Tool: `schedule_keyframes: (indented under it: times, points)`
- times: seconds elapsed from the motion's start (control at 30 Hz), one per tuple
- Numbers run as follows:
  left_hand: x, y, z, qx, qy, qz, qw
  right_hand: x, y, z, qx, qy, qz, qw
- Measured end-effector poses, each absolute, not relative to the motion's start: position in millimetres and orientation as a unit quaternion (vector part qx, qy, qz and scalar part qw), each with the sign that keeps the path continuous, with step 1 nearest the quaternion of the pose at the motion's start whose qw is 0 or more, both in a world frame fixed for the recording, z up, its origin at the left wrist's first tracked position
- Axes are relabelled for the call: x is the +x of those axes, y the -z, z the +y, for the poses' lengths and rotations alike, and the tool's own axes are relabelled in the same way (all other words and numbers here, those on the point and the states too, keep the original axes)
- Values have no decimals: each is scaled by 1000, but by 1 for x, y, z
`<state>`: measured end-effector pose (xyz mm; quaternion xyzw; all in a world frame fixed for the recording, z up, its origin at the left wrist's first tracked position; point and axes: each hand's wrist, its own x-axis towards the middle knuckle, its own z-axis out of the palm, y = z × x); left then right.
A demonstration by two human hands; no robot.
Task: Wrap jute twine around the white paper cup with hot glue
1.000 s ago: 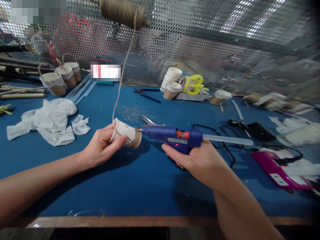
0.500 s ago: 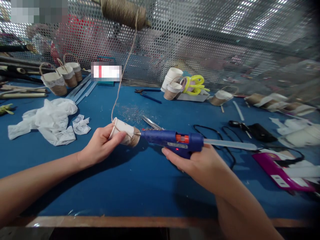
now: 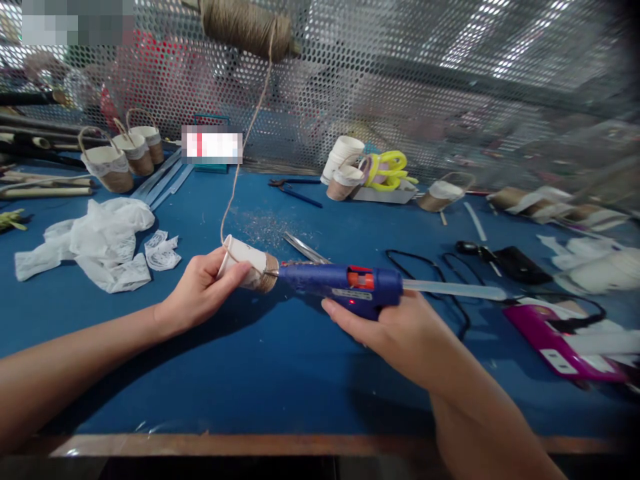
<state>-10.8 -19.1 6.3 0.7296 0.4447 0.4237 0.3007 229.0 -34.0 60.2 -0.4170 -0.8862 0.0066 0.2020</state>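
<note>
Left hand [image 3: 207, 293] pinches a paper cup [image 3: 244, 255] near its mouth, thumb on the near side, the other fingers mostly hidden. Held just above the blue table [image 3: 250, 387], the cup is tipped on its side, mouth to the left, with twine [image 3: 249, 137] wound in a band around its base end. More of the twine runs from the mouth end up to a spool [image 3: 245, 28] by the mesh [image 3: 320, 87]. Right hand [image 3: 395, 333] is wrapped around the handle of a blue glue gun [image 3: 340, 280]; whether a finger presses the trigger, I cannot tell. Its nozzle [image 3: 272, 272] meets the band, a red light glows on its side, and a glue stick [image 3: 455, 290] juts from the back. Beyond lie pliers [image 3: 300, 191]; lace [image 3: 163, 251] lies to the left
</note>
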Motion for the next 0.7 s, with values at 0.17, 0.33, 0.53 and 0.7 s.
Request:
schedule_keyframes:
  times: [0.17, 0.33, 0.53, 0.7]
  points:
    - [-10, -8, -22, 763, -438, 388, 276, 223, -63, -36, -512, -94, -832, 192]
    - [-10, -7, -22, 784, -452, 338, 257, 219, -65, -38, -622, -222, -728, 183]
    - [-10, -10, -24, 802, -435, 327, 245, 220, -63, -33, -599, -266, -728, 202]
    - [-11, -11, -24, 815, -433, 314, 222, 223, -62, -27, -587, -348, -701, 206]
